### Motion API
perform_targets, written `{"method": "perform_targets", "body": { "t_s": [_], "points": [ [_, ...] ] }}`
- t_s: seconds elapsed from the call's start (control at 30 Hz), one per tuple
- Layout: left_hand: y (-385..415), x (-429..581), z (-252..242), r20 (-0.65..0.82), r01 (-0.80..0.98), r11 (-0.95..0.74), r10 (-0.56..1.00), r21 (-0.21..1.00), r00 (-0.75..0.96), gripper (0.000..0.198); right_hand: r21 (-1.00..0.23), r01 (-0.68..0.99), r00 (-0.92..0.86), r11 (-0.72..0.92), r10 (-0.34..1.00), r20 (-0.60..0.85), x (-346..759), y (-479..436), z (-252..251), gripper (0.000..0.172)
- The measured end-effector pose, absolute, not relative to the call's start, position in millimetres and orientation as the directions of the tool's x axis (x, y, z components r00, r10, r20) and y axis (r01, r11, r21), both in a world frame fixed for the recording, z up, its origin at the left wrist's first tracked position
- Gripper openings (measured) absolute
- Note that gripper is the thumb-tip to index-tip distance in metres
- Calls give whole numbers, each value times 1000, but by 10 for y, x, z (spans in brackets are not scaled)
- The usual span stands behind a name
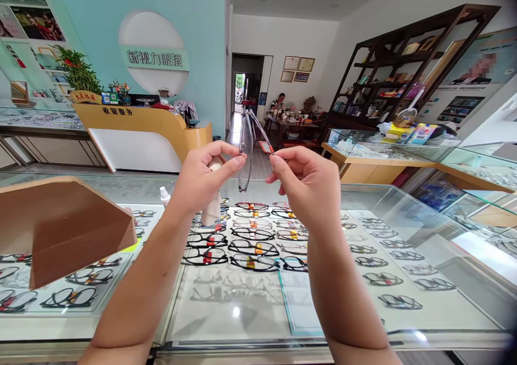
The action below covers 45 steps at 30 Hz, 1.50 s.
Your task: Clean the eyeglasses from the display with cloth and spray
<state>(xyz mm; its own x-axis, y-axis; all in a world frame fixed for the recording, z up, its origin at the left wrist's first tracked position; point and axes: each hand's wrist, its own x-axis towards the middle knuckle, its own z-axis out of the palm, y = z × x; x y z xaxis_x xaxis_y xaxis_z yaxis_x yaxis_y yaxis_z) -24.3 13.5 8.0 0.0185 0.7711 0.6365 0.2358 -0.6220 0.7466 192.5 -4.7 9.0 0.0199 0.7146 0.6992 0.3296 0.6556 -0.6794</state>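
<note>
Both hands are raised above the glass-topped table (pixel 226 306), holding one pair of glasses (pixel 247 149) between them at about chest height, well clear of the glass. The left hand (pixel 201 179) pinches the frame near the lens rim between thumb and forefinger; its other fingers are curled around a pale cloth or small bottle (pixel 213 203), and which of the two it is cannot be told. The right hand (pixel 309 184) pinches a temple arm close to the small orange tag (pixel 265 147) fixed on it. Both hands are closed on the frame, a short gap between them.

Judged step: the frame is being inspected or handled at the hinge, temples partly opened toward the far room. Any further handling would call for a light grip at the rim and temple, since the frame looks thin and the lens faces sideways to the camera.

Containers: the table is a glass display case. Under the glass lie rows of spectacle frames (pixel 250 246), many with coloured tags, on pale trays. A brown cardboard stack (pixel 60 230) rests on the glass at the left. A small spray bottle (pixel 165 195) stands beyond the left forearm. A second display case (pixel 404 152) stands further right.
</note>
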Motion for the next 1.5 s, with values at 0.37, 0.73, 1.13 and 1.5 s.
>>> {"method": "perform_targets", "body": {
  "t_s": [0.37, 0.73, 1.13, 1.5],
  "points": [
    [54, -299, 116, 585, 394, -596, 795, 700, 162, 22, -498, 519, 270, 695, 419, 867, 2170, 147, 81, 18],
    [76, -78, 22, 638, 270, -631, 766, 727, 74, 25, -301, 655, -55, 693, 441, 896, 1933, 49, 42, 60],
    [63, 26, -21, 727, 214, -704, 686, 677, -45, 22, -267, 702, -72, 660, 440, 895, 2013, 84, 56, 65],
    [259, -50, -108, 741, 42, -756, 627, 653, -240, 21, -308, 720, -155, 622, 576, 802, 2080, 137, 14, 46]
  ]
}}
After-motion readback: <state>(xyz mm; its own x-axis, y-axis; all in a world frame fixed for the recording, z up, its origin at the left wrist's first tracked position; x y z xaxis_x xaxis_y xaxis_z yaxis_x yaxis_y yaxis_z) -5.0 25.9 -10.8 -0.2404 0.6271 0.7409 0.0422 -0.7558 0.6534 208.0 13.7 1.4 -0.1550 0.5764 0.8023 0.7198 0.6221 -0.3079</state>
